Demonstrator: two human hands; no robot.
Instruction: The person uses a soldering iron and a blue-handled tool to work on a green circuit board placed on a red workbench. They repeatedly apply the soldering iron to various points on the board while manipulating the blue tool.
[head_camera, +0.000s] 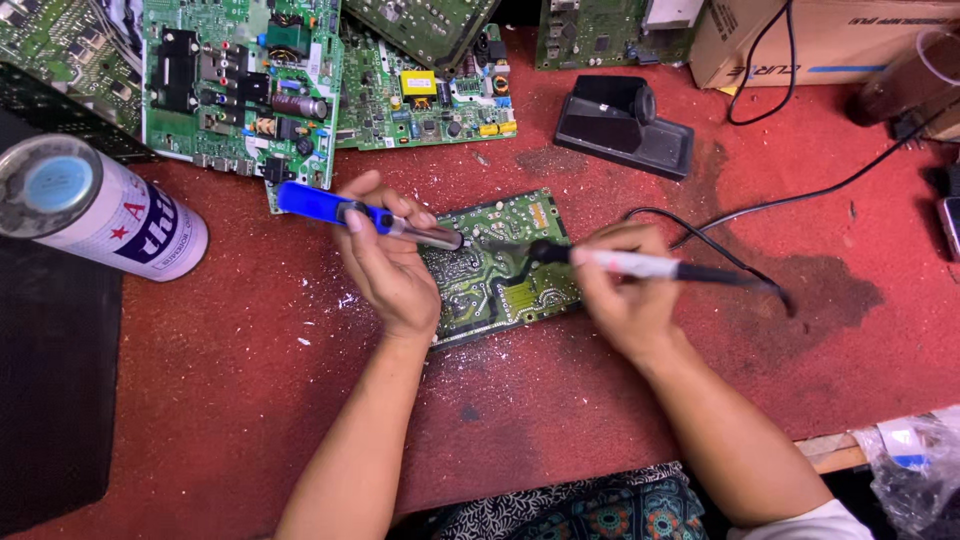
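Head view, looking straight down at a red work mat (250, 400). The left hand (385, 265) is wrapped snugly around a blue-handled desoldering pump (345, 212), fingers curled over the barrel and thumb resting on top. The pump's long axis runs from upper left to lower right, with its metal nose aimed down at the green circuit board (500, 270) and its tip right at the board's surface near the middle. The right hand (625, 290) is pinched shut around a soldering iron (640, 264), held like a pen. The iron lies almost level, pale grip in the fingers, dark front end pointing left toward the pump's nose; the two tips are near each other, though whether they touch is hard to tell. The iron's black cable (720, 225) trails off to the right and loops back across the mat. The board lies flat between both hands, slightly tilted, its left edge hidden under the left palm. Above it sit more circuit boards (240, 80), cut off by the frame's top, and a black iron stand (625, 125). A white spray can (100, 205) lies at the far left, blurred by closeness. A cardboard box (830, 40) sits at upper right.
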